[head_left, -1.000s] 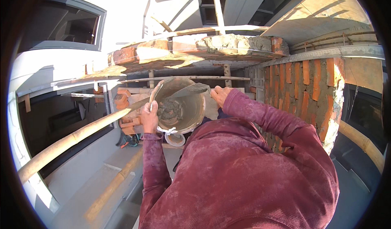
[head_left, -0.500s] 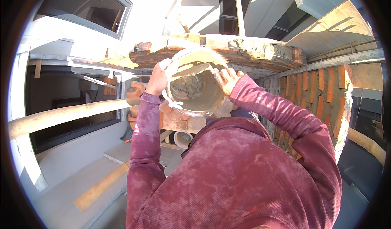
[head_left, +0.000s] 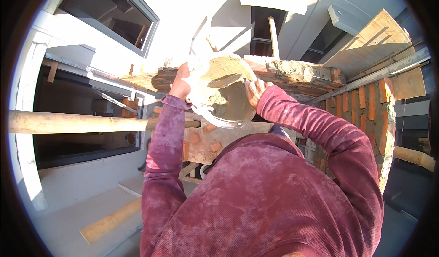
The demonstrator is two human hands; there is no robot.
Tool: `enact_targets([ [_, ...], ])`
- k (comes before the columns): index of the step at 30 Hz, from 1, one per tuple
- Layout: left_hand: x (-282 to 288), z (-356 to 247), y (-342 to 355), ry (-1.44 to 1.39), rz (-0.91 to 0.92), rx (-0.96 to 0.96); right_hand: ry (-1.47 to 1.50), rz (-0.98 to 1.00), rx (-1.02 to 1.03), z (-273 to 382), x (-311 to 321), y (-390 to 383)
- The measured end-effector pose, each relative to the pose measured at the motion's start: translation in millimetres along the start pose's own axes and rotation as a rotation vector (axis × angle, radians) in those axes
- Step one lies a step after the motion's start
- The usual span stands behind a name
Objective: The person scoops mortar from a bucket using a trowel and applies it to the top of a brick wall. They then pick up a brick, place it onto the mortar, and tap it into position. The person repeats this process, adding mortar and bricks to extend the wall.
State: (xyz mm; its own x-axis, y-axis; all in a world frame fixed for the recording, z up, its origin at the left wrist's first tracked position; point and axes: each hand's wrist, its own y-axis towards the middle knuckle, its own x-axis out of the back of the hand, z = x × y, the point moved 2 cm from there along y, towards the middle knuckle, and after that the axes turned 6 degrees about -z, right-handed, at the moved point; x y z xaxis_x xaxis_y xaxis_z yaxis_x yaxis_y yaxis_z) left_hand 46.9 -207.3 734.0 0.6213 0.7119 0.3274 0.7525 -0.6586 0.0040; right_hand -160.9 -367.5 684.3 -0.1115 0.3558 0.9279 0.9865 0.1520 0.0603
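A round, pale, mortar-smeared bucket is held up in front of the body, its mouth toward the view, near a low orange-brick wall crusted with grey mortar. Inside lies wet grey mortar, crossed by a flat, mortar-coated blade, probably a trowel's. The bare left hand grasps the bucket's left edge, its fingers lost in glare; the bare right hand has its grip curled on the right edge, though whether it also clasps a handle I cannot tell. The step in hand looks like supporting and tipping the load; the next move calls for a steady two-sided hold. Below are broken orange brick pieces on a tan board; a thick yellow bamboo pole runs at left, and a taller brick-and-mortar wall stands at right.
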Motion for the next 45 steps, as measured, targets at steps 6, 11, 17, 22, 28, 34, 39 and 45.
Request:
enact_targets([
  [6, 14, 10, -4, -0.02, -0.003, 0.044, 0.061, 0.077, -0.058, 9, 20, 4],
  [11, 7, 3, -2, 0.015, 0.059, -0.017, -0.054, 0.067, -0.056, 6, 20, 47],
  [17, -9, -31, -20, -0.025, 0.135, -0.139, 0.367, 0.343, 0.015, 15, -9, 13],
  [22, -22, -58, -28, 0.257, 0.212, -0.363, 0.875, 0.384, -0.047, 4, -17, -3],
  [28, -40, -62, -46, -0.105, 0.222, 0.065, 1.31, 0.529, 0.118, -8, -38, -12],
  [34, -70, -36, -61, -0.077, 0.038, -0.017, 1.985, 0.598, -0.066, -27, -69, -61],
  [39, -103, 3, -66, -0.038, -0.135, 0.12, 2.047, 0.596, -0.171, -56, -90, -119],
  [45, -149, 61, -81, -0.327, -0.291, 0.309, 2.217, 0.464, -0.588, -137, -110, -209],
])
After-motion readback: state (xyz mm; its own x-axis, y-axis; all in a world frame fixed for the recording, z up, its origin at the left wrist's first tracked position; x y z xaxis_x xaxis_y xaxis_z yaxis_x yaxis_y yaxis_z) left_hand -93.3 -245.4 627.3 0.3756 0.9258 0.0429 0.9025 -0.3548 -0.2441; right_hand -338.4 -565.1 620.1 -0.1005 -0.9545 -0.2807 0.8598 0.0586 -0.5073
